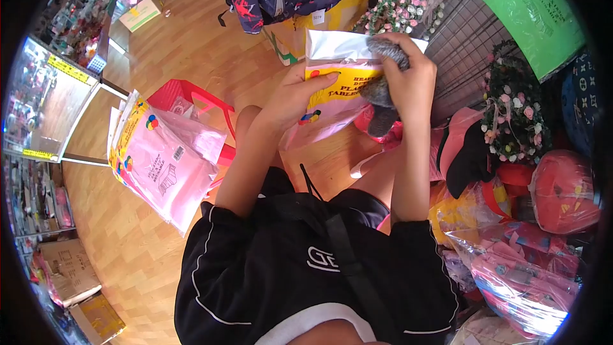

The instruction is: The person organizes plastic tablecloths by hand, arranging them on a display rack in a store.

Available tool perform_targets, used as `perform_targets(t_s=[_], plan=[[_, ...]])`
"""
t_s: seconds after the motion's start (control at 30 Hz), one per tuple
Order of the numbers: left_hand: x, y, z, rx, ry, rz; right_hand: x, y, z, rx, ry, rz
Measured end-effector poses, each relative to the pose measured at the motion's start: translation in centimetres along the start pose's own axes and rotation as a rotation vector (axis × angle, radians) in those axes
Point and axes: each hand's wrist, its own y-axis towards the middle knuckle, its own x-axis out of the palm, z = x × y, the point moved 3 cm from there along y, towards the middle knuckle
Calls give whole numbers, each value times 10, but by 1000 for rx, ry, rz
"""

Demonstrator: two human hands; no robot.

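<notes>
The flat pink plastic packet with a yellow label [338, 97] is up in the middle, between the hands. The left hand [294, 102] pinches its left edge, thumb in front, other fingers hidden. The right hand [412, 76] curls round a fuzzy grey cloth [378, 93] at the right edge. The packet looks light, bendy and slippery; its sides seem best to hold. Its label shows "PLAS" and "TABLE". A similar pink plastic packet [163, 176] on the left says "REUSABLE".

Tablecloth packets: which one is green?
The upper-right packet, by the wire grid; the held packet and packaging by the red stool are mostly pink.
</notes>
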Motion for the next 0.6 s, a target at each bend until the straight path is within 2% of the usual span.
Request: perform_targets(t_s=[0.03, 0.07, 0.13, 0.2, 0.23, 0.27, 0.33, 0.37, 0.4, 0.43, 0.47, 0.53, 0.57, 0.6], plan=[[-2, 1, -1, -23, -41, -8, -2, 2, 11, 129, -5, -16], [-3, 0, 0, -22, -39, -9, -7, 4, 13, 37, -77, 87], [-5, -2, 1, -18, -63, 47, -20, 7, 24, 50, -9, 323], [-7, 1, 0, -5, -142, 41, -27, 6, 16, 129, 305, 386], [-8, 2, -2, 0, -222, 35, -26, 3, 10, 137, 475, 351], [-7, 4, -4, -2, -222, 37, -20, 1, 5, 139, 475, 350], [-1, 13, -15, -38, -296, 4, -6, -6, -12, -164, 746, 343], [-3, 16, -24, -38, -298, 2, 5, -7, -15, -240, 496, 272], [-4, 18, -34, -22, -316, -110, 19, -8, -18, -311, 246, 200], [-4, 19, -41, -5, -333, -223, 36, -9, -21, -281, 9, 98], [-2, 18, -41, -6, -331, -224, 41, -11, -19, -256, -201, 25], [-5, 16, -42, -90, -174, 21, 47, -6, 0, -203, -302, 17], [-10, 17, -46, -119, -183, 28, 49, -3, 7, -211, -296, 20], [-13, 16, -45, -114, -177, 29, 54, -1, 22, 58, 85, -79]])
